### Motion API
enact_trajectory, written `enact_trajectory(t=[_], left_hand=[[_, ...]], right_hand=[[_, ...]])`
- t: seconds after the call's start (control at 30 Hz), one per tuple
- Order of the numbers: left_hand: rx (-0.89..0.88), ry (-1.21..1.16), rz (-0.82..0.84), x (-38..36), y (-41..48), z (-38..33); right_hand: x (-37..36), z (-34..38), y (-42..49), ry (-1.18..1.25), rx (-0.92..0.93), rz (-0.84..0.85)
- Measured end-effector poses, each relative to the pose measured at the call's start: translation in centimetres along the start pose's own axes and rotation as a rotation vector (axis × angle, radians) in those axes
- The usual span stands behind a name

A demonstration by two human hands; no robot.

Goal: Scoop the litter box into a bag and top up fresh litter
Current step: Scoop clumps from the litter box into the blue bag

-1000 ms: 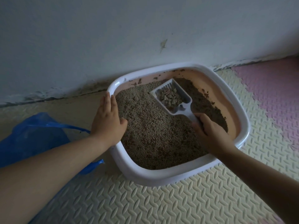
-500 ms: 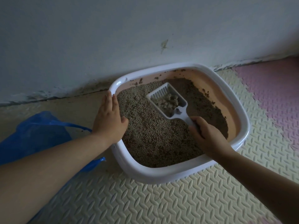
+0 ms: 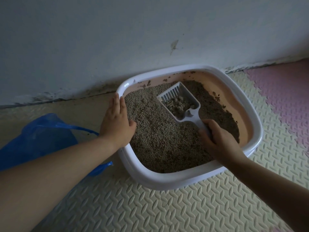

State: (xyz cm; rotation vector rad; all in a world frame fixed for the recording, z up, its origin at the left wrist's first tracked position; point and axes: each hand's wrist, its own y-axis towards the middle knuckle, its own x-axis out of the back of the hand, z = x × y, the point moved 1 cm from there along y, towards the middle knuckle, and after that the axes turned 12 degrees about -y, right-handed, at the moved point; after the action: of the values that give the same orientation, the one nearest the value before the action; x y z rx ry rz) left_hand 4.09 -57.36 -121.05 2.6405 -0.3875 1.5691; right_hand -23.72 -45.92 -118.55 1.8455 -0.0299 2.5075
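Observation:
A white-rimmed litter box (image 3: pixel 168 180) with a peach inner wall stands on the floor against the wall, filled with grey-brown litter (image 3: pixel 155 141). My right hand (image 3: pixel 219 141) grips the handle of a white slotted scoop (image 3: pixel 179 99), which is held above the litter with clumps in its bowl. My left hand (image 3: pixel 117 121) rests flat on the box's left rim, fingers straight. A blue plastic bag (image 3: pixel 40 139) lies on the floor left of the box, partly hidden behind my left forearm.
A pale wall with a stained base runs right behind the box. The floor is cream foam matting (image 3: pixel 167 206) with an embossed pattern, and a pink mat tile (image 3: pixel 287 97) lies to the right.
The scoop has shifted a little left then back right and tilted, its clumps shaken together, with less loose litter in the bowl. My left hand stays on the rim.

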Motion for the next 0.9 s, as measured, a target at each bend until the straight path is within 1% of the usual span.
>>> enact_trajectory(t=[0.1,0.17,0.27,0.37,0.47,0.63,0.73,0.8,0.9], left_hand=[[0.0,-0.002,-0.004,0.0,0.0,0.1],[0.001,-0.005,0.0,-0.1,0.0,0.1],[0.004,-0.012,0.002,-0.1,0.0,0.0],[0.0,-0.008,0.0,0.0,0.0,0.0],[-0.003,-0.031,0.002,0.0,-0.1,0.1],[0.005,-0.148,0.02,0.2,-0.3,0.4],[0.008,-0.249,0.062,1.1,-0.6,0.6],[-0.012,-0.312,0.056,2.4,-1.0,1.2],[-0.061,-0.276,0.023,5.3,-2.6,3.0]], right_hand=[[-0.1,0.1,-0.1,-0.034,0.056,0.011],[-0.1,0.0,0.0,0.0,0.024,0.011],[-0.2,0.0,0.0,-0.032,0.057,0.037],[-0.1,0.1,0.1,0.0,0.024,0.048],[-0.1,0.3,0.2,-0.028,0.038,0.062],[0.1,1.0,0.8,0.053,0.013,0.097],[0.5,2.1,1.5,0.084,0.052,0.129],[0.8,3.3,2.1,0.13,0.076,0.145],[1.0,5.7,3.0,0.2,0.132,0.141]])
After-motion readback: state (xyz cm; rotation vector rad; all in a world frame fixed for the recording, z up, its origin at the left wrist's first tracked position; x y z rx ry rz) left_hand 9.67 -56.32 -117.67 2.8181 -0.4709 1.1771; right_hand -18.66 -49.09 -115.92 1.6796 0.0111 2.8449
